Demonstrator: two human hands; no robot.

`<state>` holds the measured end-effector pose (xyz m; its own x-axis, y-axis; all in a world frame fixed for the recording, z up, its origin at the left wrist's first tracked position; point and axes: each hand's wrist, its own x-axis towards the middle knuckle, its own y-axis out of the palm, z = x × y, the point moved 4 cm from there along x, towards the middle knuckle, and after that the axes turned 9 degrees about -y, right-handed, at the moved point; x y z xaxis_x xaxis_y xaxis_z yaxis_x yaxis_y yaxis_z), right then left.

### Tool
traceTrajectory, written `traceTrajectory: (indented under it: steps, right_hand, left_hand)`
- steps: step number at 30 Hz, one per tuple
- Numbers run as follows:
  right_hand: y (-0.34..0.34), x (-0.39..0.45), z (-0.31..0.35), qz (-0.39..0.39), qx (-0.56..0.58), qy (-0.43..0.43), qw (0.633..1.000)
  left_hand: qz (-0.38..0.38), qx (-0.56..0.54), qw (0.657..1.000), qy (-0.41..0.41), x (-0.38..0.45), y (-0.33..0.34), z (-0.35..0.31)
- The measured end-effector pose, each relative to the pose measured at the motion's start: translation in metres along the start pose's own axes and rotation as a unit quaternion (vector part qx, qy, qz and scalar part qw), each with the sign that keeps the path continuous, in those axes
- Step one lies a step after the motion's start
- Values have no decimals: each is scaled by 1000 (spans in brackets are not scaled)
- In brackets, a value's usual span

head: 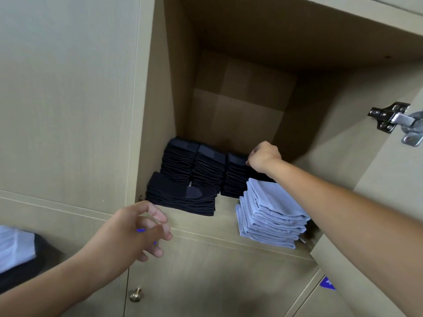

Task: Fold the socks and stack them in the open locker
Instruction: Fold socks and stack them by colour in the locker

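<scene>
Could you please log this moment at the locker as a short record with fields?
locker: open beige wooden locker, door hinge at right
dark socks: three back stacks of folded black socks, one lower black stack in front
light stack: folded pale blue cloths, front right
right hand: fingers curled at top of rightmost back stack
left hand: loosely open before the shelf edge, holding nothing
</scene>
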<state>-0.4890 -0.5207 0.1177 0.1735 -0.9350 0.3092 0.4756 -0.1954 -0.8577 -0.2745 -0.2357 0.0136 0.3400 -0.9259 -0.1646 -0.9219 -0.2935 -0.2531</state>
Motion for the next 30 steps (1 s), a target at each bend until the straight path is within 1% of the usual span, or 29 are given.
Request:
traceTrajectory:
  steps: [4,7,9,13,19,23,27,30]
  right_hand:
    - [1,-4,5,20,-14,-62,998]
    - [3,-10,13,58,-3,-133,989]
    - [8,-13,17,90,0,-162,983]
    - [19,-13,17,139,-24,-167,976]
    - [20,-10,20,154,-33,-166,974]
    - [16,-14,23,134,-28,-179,974]
    - [7,-35,42,67,-3,-223,973]
    - [3,-67,64,30,27,-270,962]
  left_hand:
    - [-1,3,1000,5,-1,-4,0]
    - [-3,2,1000,8,-3,-7,-1]
    - [-5,3,1000,9,-4,-10,-1]
    - [-9,6,1000,16,-7,-16,-1]
    - [-23,25,999,24,-11,-26,0]
    - [-31,35,999,26,-15,-33,0]
    - [-37,33,998,36,-18,-42,-3]
    - [-44,45,997,45,-23,-51,-2]
